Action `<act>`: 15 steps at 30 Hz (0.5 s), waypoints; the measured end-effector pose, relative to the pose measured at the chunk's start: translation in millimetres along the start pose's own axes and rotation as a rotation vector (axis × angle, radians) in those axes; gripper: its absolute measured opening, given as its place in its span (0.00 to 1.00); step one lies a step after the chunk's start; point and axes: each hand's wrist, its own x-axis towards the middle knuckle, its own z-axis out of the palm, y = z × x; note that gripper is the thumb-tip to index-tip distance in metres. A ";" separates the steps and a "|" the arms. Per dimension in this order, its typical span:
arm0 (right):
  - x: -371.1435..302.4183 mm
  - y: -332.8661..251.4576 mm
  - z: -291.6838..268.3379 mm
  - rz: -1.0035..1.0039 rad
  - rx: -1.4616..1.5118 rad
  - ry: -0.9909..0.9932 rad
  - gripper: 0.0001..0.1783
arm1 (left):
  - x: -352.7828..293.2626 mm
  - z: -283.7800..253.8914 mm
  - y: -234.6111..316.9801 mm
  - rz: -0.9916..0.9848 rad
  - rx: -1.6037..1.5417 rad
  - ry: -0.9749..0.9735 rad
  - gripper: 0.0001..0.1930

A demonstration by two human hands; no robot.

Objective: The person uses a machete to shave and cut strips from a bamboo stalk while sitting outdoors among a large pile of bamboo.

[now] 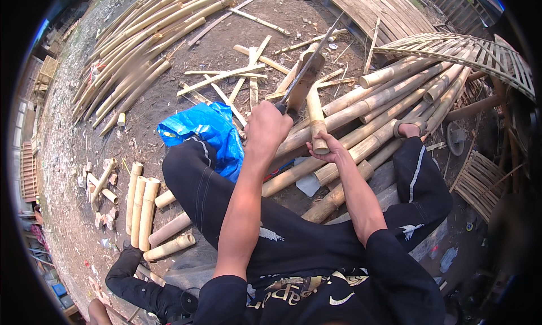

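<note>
My left hand [267, 130] is closed round the dark handle of a long tapering blade [327, 38]. The blade slants up and away to the right; whether it is a saw or a machete I cannot tell. With my right hand [332, 148] I grip the near end of a short bamboo piece [317, 117], cupping it from below and the right side. Its hollow cut end faces me, while its far end lies close to the blade, partly hidden by it. Whether blade and bamboo touch is unclear.
Long bamboo poles [389, 102] lie at the right, partly beneath a slatted bamboo panel [480, 49]. More thin poles [152, 31] are piled at far left. A blue plastic sheet [206, 127] lies by my left knee. Short bamboo pieces [149, 203] stand at left, near another person's dark-clothed limb [132, 282].
</note>
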 end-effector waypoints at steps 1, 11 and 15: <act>-16.9 -4.1 -6.0 0.007 0.075 -0.019 0.25 | -0.3 -0.6 -2.0 0.003 0.002 -0.009 0.17; -415.6 -192.1 14.3 -0.832 -0.557 0.335 0.28 | 6.3 -6.1 -11.8 -0.008 -0.071 -0.016 0.16; -564.9 -251.5 59.9 -1.573 -0.716 0.423 0.27 | 3.5 -5.8 -11.2 0.023 -0.035 0.011 0.14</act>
